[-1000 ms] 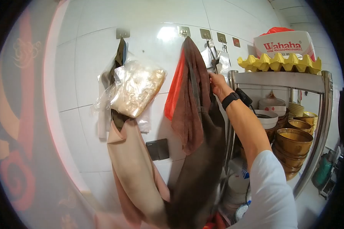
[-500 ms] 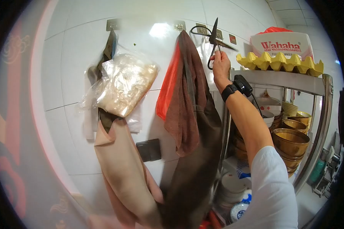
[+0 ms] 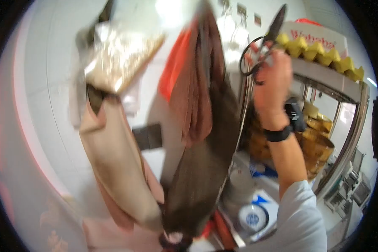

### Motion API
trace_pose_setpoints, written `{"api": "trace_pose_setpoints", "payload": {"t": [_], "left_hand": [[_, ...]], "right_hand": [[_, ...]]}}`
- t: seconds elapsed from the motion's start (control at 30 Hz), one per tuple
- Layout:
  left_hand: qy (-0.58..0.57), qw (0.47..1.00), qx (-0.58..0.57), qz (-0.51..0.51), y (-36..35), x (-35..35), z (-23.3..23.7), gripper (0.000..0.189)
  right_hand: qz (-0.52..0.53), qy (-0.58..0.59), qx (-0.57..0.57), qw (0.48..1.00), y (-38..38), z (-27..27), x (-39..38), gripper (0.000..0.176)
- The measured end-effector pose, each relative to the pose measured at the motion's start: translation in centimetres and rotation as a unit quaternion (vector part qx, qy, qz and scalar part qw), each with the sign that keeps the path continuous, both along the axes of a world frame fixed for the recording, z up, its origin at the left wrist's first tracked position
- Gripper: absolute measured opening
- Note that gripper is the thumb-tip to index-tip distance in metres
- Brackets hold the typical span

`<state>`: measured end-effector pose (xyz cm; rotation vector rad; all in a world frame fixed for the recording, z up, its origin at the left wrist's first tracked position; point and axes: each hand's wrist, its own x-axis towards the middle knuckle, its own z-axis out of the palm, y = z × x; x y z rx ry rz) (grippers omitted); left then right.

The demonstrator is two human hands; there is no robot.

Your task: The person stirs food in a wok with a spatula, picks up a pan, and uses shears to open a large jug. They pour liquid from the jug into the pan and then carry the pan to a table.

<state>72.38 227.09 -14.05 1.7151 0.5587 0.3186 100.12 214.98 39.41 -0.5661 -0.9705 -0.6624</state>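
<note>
My right hand (image 3: 275, 88), with a black band on its wrist, is closed around a pair of black-handled scissors (image 3: 275, 24). The blades point up, and one handle loop shows left of my fingers. Motion smears the hand a little. Right behind the scissors is a yellow egg tray (image 3: 315, 52), lying on top of a metal shelf rack (image 3: 327, 82). To the left of my hand hang a brown towel (image 3: 196, 98) and a dark apron (image 3: 210, 176) on the wall. My left hand is out of view.
A white box (image 3: 340, 42) stands behind the egg tray. Brown bowls (image 3: 317, 145) are stacked on the rack, with a blue-and-white dish (image 3: 253, 217) lower down. Farther left hang a red bag (image 3: 176, 61), a clear plastic bag (image 3: 117, 56) and a beige cloth (image 3: 117, 164).
My right hand has carried the scissors away from the wall hooks, to the right and nearer to me. The view has shifted, so the wall items sit higher and farther left.
</note>
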Motion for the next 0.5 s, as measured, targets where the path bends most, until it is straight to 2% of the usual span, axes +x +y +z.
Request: {"api": "trace_pose_setpoints", "payload": {"t": [0.03,0.07,0.1,0.13,0.17,0.2,0.23,0.27,0.3,0.33,0.37,0.4,0.47,0.5], "left_hand": [[0.024,0.998,0.006,-0.051,0.2,0.0,0.5,0.019],[0.053,0.993,0.005,-0.101,0.8,0.4,1.8,0.015],[0.037,0.996,0.019,-0.083,0.8,-0.2,1.1,0.015],[0.038,0.992,0.084,-0.087,1.1,-0.6,4.3,0.016],[0.081,0.991,-0.016,-0.108,1.8,-0.6,2.5,0.017],[0.045,0.992,0.049,-0.109,2.3,-0.9,2.4,0.016],[0.065,0.988,0.023,-0.135,3.3,-1.6,0.0,0.015],[0.079,0.986,0.015,-0.149,4.1,-2.0,0.5,0.012],[0.075,0.987,-0.059,-0.128,4.9,-2.5,1.5,0.012],[0.052,0.986,-0.111,-0.115,5.9,-3.0,-0.8,0.014],[0.081,0.979,-0.158,-0.103,6.6,-3.7,-1.4,0.016],[0.093,0.977,-0.157,-0.107,7.5,-4.2,-2.4,0.016],[0.144,0.963,-0.189,-0.128,8.1,-5.8,-4.7,0.016],[0.155,0.960,-0.190,-0.137,8.4,-6.0,-5.5,0.016]], "right_hand": [[0.050,-0.001,-0.033,0.998,-1.4,-1.3,-1.3,0.019],[0.088,0.001,-0.114,0.990,-3.1,-2.8,-2.5,0.017],[0.075,0.033,-0.154,0.985,-5.4,-5.0,-2.9,0.019],[0.113,0.046,-0.177,0.977,-6.3,-7.4,-5.3,0.021],[0.093,0.063,-0.144,0.983,-6.6,-10.0,-6.8,0.028],[0.303,0.075,-0.235,0.920,-7.5,-11.9,-8.5,0.032],[0.159,0.169,-0.223,0.947,-7.5,-15.1,-10.6,0.036],[0.000,0.253,-0.220,0.942,-7.7,-18.2,-12.9,0.040],[0.073,0.267,-0.314,0.908,-9.4,-21.6,-14.0,0.043],[0.148,0.258,-0.390,0.872,-10.7,-25.2,-14.7,0.047],[0.106,0.322,-0.442,0.831,-10.2,-27.9,-16.7,0.048],[0.062,0.378,-0.490,0.784,-9.2,-30.3,-18.3,0.049],[0.198,0.556,-0.495,0.638,-8.6,-33.9,-20.4,0.040],[0.210,0.592,-0.510,0.588,-8.4,-36.5,-20.4,0.035]]}}
